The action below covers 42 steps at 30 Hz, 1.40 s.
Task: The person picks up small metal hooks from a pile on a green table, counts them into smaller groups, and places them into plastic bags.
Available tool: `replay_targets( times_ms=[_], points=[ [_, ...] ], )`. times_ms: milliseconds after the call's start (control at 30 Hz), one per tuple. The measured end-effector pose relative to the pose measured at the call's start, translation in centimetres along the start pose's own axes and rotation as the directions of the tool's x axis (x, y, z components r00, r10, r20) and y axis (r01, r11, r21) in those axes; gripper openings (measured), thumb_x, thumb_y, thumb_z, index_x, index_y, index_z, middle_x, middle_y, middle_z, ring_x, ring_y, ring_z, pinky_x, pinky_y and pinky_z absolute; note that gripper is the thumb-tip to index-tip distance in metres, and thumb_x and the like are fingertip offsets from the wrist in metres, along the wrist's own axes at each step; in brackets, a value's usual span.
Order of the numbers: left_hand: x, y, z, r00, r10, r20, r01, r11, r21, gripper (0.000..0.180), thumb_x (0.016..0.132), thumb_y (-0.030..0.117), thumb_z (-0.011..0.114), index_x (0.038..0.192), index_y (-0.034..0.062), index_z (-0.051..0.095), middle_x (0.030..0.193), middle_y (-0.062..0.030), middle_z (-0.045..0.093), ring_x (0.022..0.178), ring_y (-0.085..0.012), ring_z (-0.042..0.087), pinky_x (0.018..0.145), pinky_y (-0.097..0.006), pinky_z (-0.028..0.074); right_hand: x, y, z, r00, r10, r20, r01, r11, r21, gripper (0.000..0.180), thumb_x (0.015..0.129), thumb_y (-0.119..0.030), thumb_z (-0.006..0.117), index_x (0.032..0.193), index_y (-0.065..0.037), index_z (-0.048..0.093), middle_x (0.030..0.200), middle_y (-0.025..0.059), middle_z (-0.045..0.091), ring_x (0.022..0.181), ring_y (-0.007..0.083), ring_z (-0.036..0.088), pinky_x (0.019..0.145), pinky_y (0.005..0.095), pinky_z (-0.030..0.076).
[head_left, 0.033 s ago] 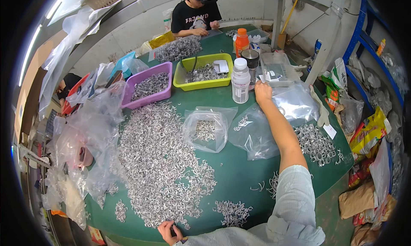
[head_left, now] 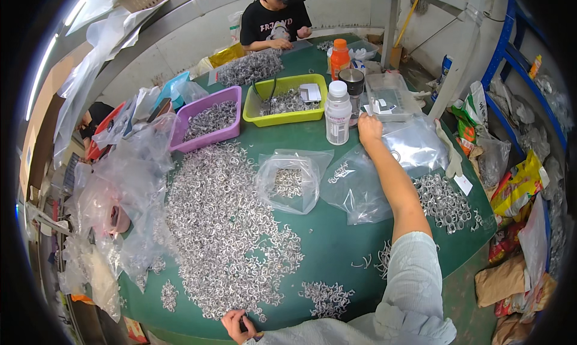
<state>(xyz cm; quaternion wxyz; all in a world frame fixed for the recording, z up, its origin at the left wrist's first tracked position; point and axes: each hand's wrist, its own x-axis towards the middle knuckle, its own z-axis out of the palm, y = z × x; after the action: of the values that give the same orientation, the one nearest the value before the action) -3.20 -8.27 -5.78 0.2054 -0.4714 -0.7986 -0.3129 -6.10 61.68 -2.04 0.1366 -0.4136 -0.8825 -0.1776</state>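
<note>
My right arm stretches far across the green table. Its hand (head_left: 369,127) is closed beside the clear plastic box (head_left: 393,99) and the dark-lidded jar (head_left: 352,84); what the fingers hold, if anything, is hidden. At the near edge, my left hand (head_left: 236,325) curls closed by the bottom of a big heap of small silvery curved metal pieces (head_left: 222,225). I cannot make out anything in its fingers. An open clear plastic bag (head_left: 291,180) with some metal pieces stands between the heap and my right forearm. Flat clear bags (head_left: 360,192) lie under and beside that forearm.
Purple (head_left: 239,114) and yellow-green (head_left: 282,120) tubs hold more metal pieces. A white bottle (head_left: 338,114) and an orange bottle (head_left: 339,58) stand near my right hand. Rings (head_left: 443,202) are piled at right, crumpled plastic (head_left: 129,165) at left. A co-worker (head_left: 275,24) sits opposite.
The co-worker's hand on the right side of the view has risen slightly. My own hands and the things on the table look unchanged.
</note>
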Motion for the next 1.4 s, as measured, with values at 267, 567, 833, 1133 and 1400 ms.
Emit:
replay_targets(
  times_ms=[267,567,833,1133,1400],
  points=[
    [2.3,5.2,0.3,0.951,-0.291,-0.106,0.295,0.955,0.022,0.021,0.071,-0.005,0.058,0.09,0.0003,0.065,0.083,-0.0142,0.059,0.074,-0.027,0.054,0.069,-0.035,0.043,-1.4,1.4,-3.8,0.995,0.104,-0.009,-0.102,0.99,0.097,0.021,0.078,-0.006,0.062,0.098,-0.002,0.058,0.086,0.0115,0.071,0.076,0.0258,0.07,0.066,0.0363,0.057],
    [15.8,7.1,1.5,0.872,-0.292,0.394,0.469,0.731,-0.496,0.038,0.083,-0.012,0.056,0.119,-0.0015,0.054,0.104,-0.0139,0.058,0.096,-0.0219,0.058,0.087,-0.031,0.045,-10.5,3.3,-15.4,0.984,0.161,0.075,-0.157,0.601,0.783,0.032,0.077,-0.005,0.06,0.108,-0.005,0.054,0.07,0.0137,0.066,0.067,0.0304,0.066,0.061,0.0435,0.051],
    [27.0,13.3,8.0,0.512,-0.139,0.848,0.712,-0.483,-0.509,0.031,0.097,0.009,0.049,0.127,0.0003,0.047,0.123,-0.0167,0.057,0.112,-0.0267,0.059,0.102,-0.039,0.043,-21.3,-2.8,-25.5,0.894,-0.401,0.2,-0.14,0.175,0.975,0.039,0.08,-0.005,0.068,0.116,-0.009,0.055,0.076,-0.0023,0.068,0.055,0.0012,0.049,0.05,0.0201,0.039],
    [26.3,10.2,7.8,0.381,-0.309,0.872,0.548,-0.684,-0.482,0.03,0.086,0.001,0.048,0.116,-0.001,0.048,0.095,-0.0133,0.057,0.091,-0.0281,0.059,0.088,-0.042,0.049,-6.5,3.4,-10.8,0.948,0.092,-0.306,0.121,0.783,0.61,0.03,0.077,-0.011,0.07,0.106,-0.004,0.062,0.099,0.0146,0.066,0.094,0.0342,0.058,0.083,0.043,0.044],
    [24.7,8.5,6.7,0.411,-0.279,0.868,0.461,-0.758,-0.462,0.049,0.071,0.011,0.05,0.119,0.0031,0.051,0.079,-0.0051,0.045,0.066,-0.0176,0.041,0.067,-0.03,0.038,-0.4,4.6,-4.4,0.983,0.005,-0.184,0.009,0.997,0.074,0.035,0.079,-0.025,0.067,0.106,-0.003,0.059,0.09,0.0132,0.068,0.098,0.0283,0.059,0.098,0.0519,0.033]
  ],
)
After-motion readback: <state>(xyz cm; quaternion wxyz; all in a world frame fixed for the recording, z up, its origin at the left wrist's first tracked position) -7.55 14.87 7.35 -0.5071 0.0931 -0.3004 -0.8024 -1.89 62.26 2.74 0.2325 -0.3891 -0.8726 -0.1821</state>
